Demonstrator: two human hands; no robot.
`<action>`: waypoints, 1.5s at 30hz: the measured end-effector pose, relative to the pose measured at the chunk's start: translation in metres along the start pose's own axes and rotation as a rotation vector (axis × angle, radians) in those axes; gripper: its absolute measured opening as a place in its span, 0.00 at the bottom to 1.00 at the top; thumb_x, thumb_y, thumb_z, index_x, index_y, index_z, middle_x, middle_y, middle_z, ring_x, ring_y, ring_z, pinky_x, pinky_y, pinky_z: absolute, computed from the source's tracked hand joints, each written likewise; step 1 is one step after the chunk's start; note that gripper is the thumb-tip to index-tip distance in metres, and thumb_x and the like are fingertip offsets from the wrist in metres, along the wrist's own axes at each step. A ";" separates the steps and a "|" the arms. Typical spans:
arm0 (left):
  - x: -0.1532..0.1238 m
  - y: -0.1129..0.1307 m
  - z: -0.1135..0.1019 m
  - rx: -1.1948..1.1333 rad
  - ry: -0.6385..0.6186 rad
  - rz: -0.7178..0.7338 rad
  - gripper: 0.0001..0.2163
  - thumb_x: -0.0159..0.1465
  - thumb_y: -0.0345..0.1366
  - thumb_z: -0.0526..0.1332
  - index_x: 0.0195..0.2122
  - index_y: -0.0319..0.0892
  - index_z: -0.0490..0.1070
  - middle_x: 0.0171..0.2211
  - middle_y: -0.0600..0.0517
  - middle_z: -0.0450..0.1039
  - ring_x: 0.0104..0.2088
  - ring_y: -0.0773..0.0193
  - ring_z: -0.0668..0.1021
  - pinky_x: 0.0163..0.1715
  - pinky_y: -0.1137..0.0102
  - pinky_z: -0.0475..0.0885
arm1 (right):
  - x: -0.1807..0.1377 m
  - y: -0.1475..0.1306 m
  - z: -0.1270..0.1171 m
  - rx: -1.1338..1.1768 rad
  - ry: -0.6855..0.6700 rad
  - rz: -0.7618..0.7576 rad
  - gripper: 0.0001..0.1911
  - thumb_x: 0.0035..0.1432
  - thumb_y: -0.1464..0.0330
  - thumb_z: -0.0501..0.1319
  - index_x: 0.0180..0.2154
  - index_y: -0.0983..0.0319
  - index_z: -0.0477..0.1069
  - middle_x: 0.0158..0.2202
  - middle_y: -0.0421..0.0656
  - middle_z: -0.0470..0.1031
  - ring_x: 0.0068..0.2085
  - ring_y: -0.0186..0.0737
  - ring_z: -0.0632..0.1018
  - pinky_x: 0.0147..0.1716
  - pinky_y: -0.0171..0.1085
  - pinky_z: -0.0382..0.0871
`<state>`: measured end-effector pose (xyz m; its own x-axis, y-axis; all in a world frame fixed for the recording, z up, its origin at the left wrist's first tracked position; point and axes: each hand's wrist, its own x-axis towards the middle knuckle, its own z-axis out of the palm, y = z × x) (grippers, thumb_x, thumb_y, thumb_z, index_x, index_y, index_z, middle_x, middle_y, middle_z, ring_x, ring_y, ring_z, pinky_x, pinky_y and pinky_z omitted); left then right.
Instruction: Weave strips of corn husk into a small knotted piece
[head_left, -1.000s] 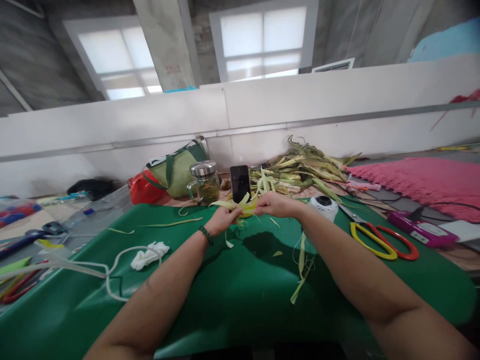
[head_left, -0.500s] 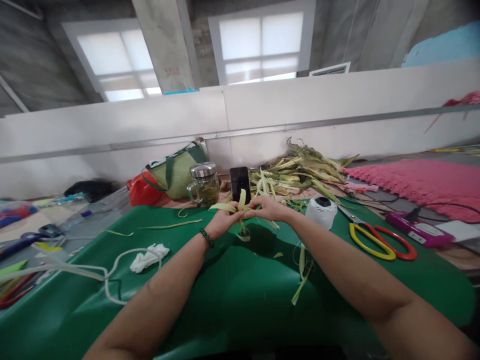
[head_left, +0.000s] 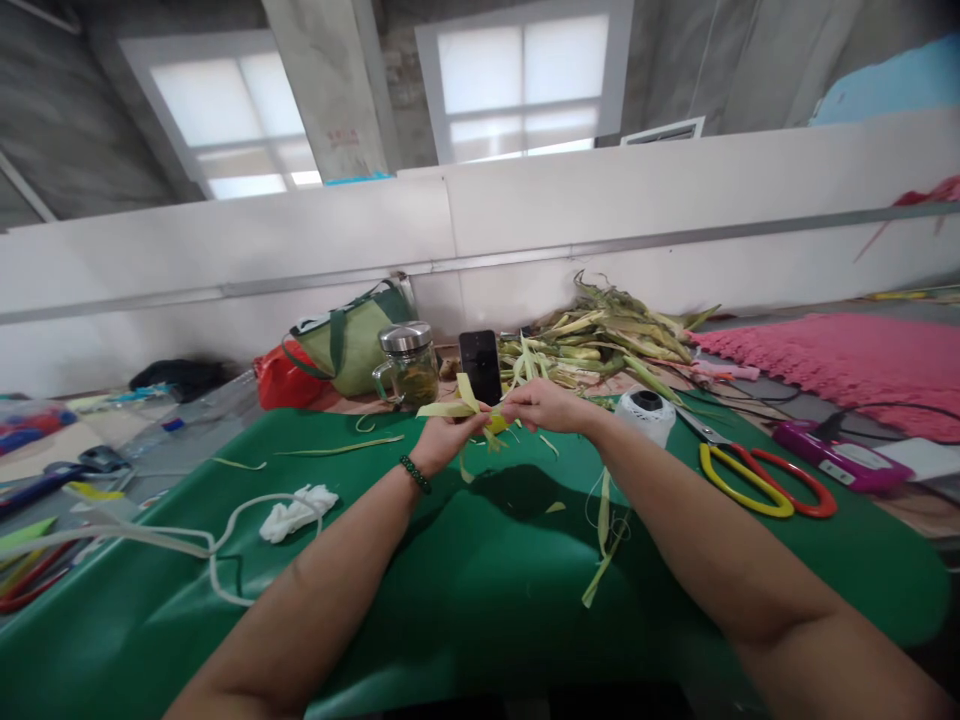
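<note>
Both my hands meet above the far part of the green sheet point(head_left: 465, 590). My left hand point(head_left: 444, 440), with a dark bead bracelet on its wrist, pinches a small bundle of pale yellow-green husk strips point(head_left: 466, 411). My right hand point(head_left: 544, 406) is closed on the same bundle from the right. Loose strip ends stick up and hang down between the two hands. A long husk strip point(head_left: 602, 545) lies on the sheet under my right forearm.
A heap of corn husks point(head_left: 600, 340) lies against the back wall. A black phone point(head_left: 481, 365) stands upright beside a glass jar point(head_left: 409, 364) and a green bag point(head_left: 352, 338). White twine spool point(head_left: 649, 412), yellow-red scissors point(head_left: 765, 482), pink mat point(head_left: 847, 360), crumpled white tissue point(head_left: 294, 511).
My hands have shifted the husk bundle a little; the strip ends point differently and the hands sit slightly apart again after drawing together. Nothing else on the sheet moved.
</note>
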<state>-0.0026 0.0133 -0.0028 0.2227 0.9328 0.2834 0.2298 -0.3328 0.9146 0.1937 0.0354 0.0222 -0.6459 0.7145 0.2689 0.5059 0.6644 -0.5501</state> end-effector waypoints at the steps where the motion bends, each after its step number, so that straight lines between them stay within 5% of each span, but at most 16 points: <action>1: 0.001 -0.001 0.000 0.011 0.004 -0.006 0.15 0.50 0.44 0.66 0.33 0.38 0.73 0.28 0.51 0.75 0.28 0.64 0.75 0.32 0.69 0.71 | -0.001 0.000 -0.001 -0.015 -0.017 0.006 0.15 0.57 0.66 0.53 0.24 0.65 0.72 0.14 0.37 0.65 0.18 0.29 0.67 0.21 0.29 0.58; 9: -0.002 0.003 0.000 0.026 -0.198 -0.049 0.17 0.52 0.44 0.64 0.38 0.38 0.74 0.33 0.50 0.75 0.30 0.65 0.73 0.31 0.71 0.69 | 0.002 -0.001 0.009 -0.058 -0.062 0.056 0.14 0.57 0.68 0.54 0.24 0.65 0.72 0.20 0.40 0.71 0.22 0.30 0.70 0.23 0.29 0.58; 15: -0.006 0.007 0.004 0.328 -0.058 -0.159 0.17 0.60 0.46 0.54 0.20 0.40 0.69 0.22 0.52 0.69 0.28 0.64 0.72 0.33 0.70 0.66 | 0.004 0.000 0.010 -0.157 -0.008 -0.018 0.14 0.58 0.68 0.55 0.26 0.66 0.74 0.20 0.40 0.70 0.24 0.31 0.69 0.26 0.30 0.57; 21: -0.007 0.016 -0.001 0.457 -0.158 -0.190 0.16 0.62 0.44 0.51 0.25 0.41 0.72 0.23 0.53 0.69 0.27 0.65 0.70 0.31 0.71 0.65 | 0.002 0.005 0.001 -0.118 -0.044 -0.089 0.15 0.57 0.67 0.55 0.22 0.65 0.72 0.17 0.39 0.67 0.21 0.30 0.66 0.24 0.30 0.56; 26: -0.006 0.013 -0.001 0.303 -0.184 -0.212 0.15 0.57 0.46 0.57 0.22 0.40 0.71 0.22 0.53 0.68 0.25 0.67 0.69 0.26 0.72 0.64 | 0.002 0.010 0.004 0.014 -0.060 -0.011 0.17 0.56 0.63 0.55 0.22 0.66 0.72 0.19 0.40 0.70 0.22 0.31 0.68 0.23 0.30 0.58; 31: -0.004 0.002 0.010 0.100 -0.228 -0.099 0.15 0.50 0.47 0.65 0.22 0.39 0.67 0.17 0.56 0.63 0.20 0.70 0.64 0.21 0.73 0.59 | 0.010 0.004 0.028 0.253 0.117 0.029 0.17 0.50 0.58 0.61 0.33 0.66 0.74 0.27 0.41 0.74 0.27 0.32 0.70 0.24 0.29 0.59; 34: -0.005 0.000 0.012 0.001 -0.206 -0.119 0.16 0.51 0.49 0.64 0.24 0.39 0.69 0.18 0.55 0.64 0.21 0.70 0.65 0.21 0.73 0.59 | 0.014 0.002 0.034 0.313 0.256 0.081 0.18 0.49 0.56 0.62 0.28 0.67 0.74 0.23 0.40 0.72 0.25 0.31 0.68 0.23 0.30 0.58; 39: -0.006 0.001 0.007 -0.324 -0.299 -0.264 0.19 0.55 0.52 0.59 0.32 0.38 0.73 0.27 0.50 0.71 0.29 0.65 0.72 0.30 0.71 0.66 | 0.010 -0.003 0.025 0.345 0.255 0.053 0.20 0.52 0.55 0.58 0.21 0.66 0.69 0.17 0.37 0.66 0.21 0.29 0.64 0.21 0.30 0.56; 45: -0.006 0.002 0.010 -0.262 -0.225 -0.123 0.19 0.54 0.53 0.60 0.26 0.38 0.69 0.24 0.52 0.67 0.28 0.67 0.69 0.32 0.71 0.64 | 0.006 -0.012 0.021 0.233 0.306 -0.033 0.22 0.57 0.58 0.54 0.18 0.64 0.67 0.18 0.39 0.67 0.23 0.30 0.67 0.24 0.31 0.58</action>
<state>0.0059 0.0061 -0.0056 0.4178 0.9001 0.1233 0.0232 -0.1463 0.9890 0.1721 0.0273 0.0138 -0.4410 0.7493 0.4939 0.3212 0.6457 -0.6928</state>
